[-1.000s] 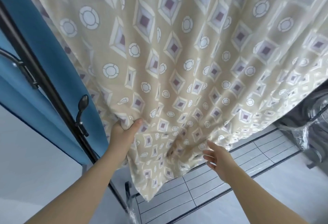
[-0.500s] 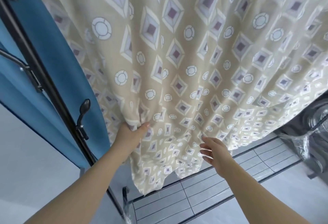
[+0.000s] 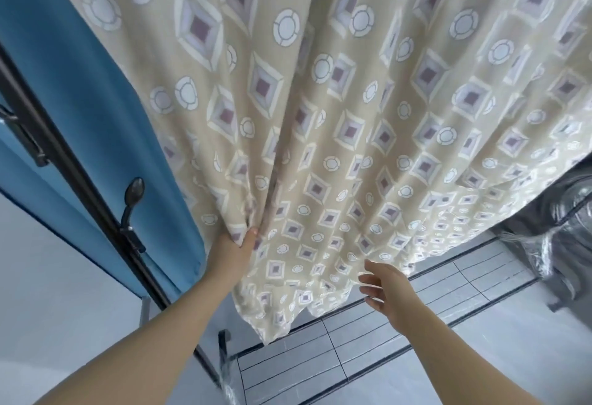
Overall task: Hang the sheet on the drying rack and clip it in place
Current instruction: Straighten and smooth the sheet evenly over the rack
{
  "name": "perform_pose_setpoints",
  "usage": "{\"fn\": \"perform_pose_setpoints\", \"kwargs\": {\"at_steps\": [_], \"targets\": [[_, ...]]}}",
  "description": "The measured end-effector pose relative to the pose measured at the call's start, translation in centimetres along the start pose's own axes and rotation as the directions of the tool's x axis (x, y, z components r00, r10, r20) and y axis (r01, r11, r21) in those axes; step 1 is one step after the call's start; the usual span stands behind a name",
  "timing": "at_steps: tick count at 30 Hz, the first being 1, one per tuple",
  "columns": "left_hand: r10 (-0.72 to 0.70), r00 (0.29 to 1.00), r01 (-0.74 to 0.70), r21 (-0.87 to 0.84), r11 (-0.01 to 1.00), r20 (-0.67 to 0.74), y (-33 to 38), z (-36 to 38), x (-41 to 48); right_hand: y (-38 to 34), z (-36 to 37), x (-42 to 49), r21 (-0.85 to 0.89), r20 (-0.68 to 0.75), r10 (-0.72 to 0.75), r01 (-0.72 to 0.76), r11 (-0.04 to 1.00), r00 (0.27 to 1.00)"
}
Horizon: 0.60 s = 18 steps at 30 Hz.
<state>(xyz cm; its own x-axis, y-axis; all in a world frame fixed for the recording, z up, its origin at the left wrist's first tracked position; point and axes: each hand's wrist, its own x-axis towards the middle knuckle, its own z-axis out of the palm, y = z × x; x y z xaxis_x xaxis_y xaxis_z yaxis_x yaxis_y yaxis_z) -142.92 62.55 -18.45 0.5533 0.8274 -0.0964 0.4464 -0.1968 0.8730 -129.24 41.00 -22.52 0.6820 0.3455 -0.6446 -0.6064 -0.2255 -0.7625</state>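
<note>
A beige sheet [image 3: 352,109] printed with purple diamonds and white circles hangs from above and fills most of the head view. My left hand [image 3: 234,252] pinches a bunched fold of the sheet near its lower left. My right hand [image 3: 386,289] sits at the sheet's bottom hem with fingers spread, touching or just short of the cloth. The black drying rack pole [image 3: 64,161] slants down the left side, with a small black hook lever [image 3: 133,199] on it. The rack's top bar and any clips are out of view.
A blue cloth [image 3: 96,109] hangs on the rack left of the sheet. The rack's lower wire shelf [image 3: 320,353] runs beneath the hem. A dark appliance wrapped in clear plastic [image 3: 563,238] stands at the right. The floor is pale tile.
My left hand has gathered the sheet into a tighter fold and shifted slightly right. My right hand has stayed near the hem, fingers spread. The view has moved closer to the sheet.
</note>
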Motion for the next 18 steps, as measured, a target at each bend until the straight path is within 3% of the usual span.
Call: {"fn": "perform_pose_setpoints", "kwargs": {"at_steps": [3,8,13,15,18], "targets": [[-0.094,0.994,0.094,-0.005,0.996,0.051,-0.4,0.8,-0.6,0.1,-0.8,-0.3,0.019,-0.026,0.003,-0.002,1.000,1.000],[-0.209,0.954,0.145,0.281,0.949,0.213,-2.1,2.0,-1.4,0.8,-1.2,-1.0,0.019,-0.071,0.021,-0.020,1.000,0.997],[-0.382,0.867,0.137,0.586,0.799,0.319,-3.9,1.8,-2.5,2.6,-0.9,-2.3,0.025,-0.104,0.052,-0.050,0.998,0.993],[-0.387,0.845,0.101,0.601,0.793,0.369,-4.4,1.6,-2.8,3.0,-0.7,-2.8,0.034,-0.116,0.049,-0.046,0.998,0.992],[-0.337,0.839,0.100,0.486,0.868,0.429,-4.4,1.2,-3.3,3.7,0.1,-4.0,0.052,-0.132,0.041,-0.035,0.998,0.990]]}}
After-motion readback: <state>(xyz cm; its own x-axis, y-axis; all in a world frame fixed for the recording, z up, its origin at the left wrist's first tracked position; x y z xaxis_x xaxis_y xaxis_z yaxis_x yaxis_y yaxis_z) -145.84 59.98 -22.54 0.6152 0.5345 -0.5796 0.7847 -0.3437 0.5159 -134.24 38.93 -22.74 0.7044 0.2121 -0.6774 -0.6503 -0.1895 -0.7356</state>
